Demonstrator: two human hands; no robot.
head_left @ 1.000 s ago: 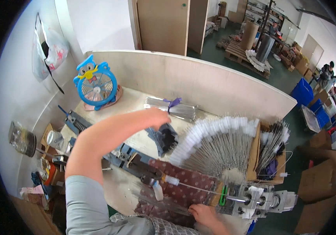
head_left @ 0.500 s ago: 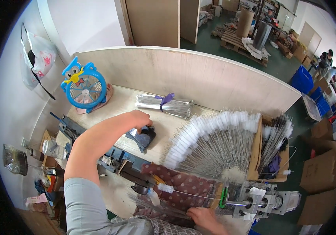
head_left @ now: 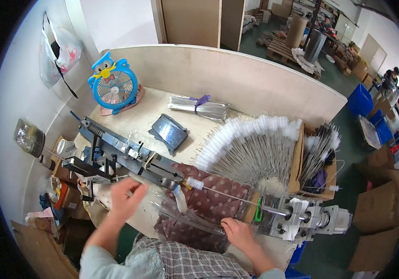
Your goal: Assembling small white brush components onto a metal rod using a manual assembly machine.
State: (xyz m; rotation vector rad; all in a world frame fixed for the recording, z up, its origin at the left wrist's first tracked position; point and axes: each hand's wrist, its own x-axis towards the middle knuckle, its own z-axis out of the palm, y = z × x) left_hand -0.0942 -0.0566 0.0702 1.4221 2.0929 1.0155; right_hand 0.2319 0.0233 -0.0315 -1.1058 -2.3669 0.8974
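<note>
My left hand (head_left: 126, 197) hovers with its fingers spread just in front of the long metal machine rail (head_left: 130, 152), holding nothing. My right hand (head_left: 239, 232) lies curled over the end of a bundle of clear thin tubes (head_left: 190, 215) on a maroon dotted cloth (head_left: 220, 195). A wire brush with a white tip (head_left: 196, 183) sticks out along the machine toward the grey chuck unit (head_left: 301, 217) on the right. Behind them, white-tipped wire brushes (head_left: 250, 142) are spread out in a fan. A dark metal tin (head_left: 170, 131) lies on the bench beyond the rail.
A blue owl-shaped fan (head_left: 113, 86) stands at the back left. A wire bundle tied with a purple band (head_left: 199, 107) lies by the beige partition (head_left: 236, 74). A cardboard box of brushes (head_left: 320, 158) is on the right. Jars and clutter (head_left: 30, 137) fill the left side.
My left arm, stretched out to the metal tin before, has pulled back to the near side of the machine rail. The tin stays on the bench. My right hand has hardly moved.
</note>
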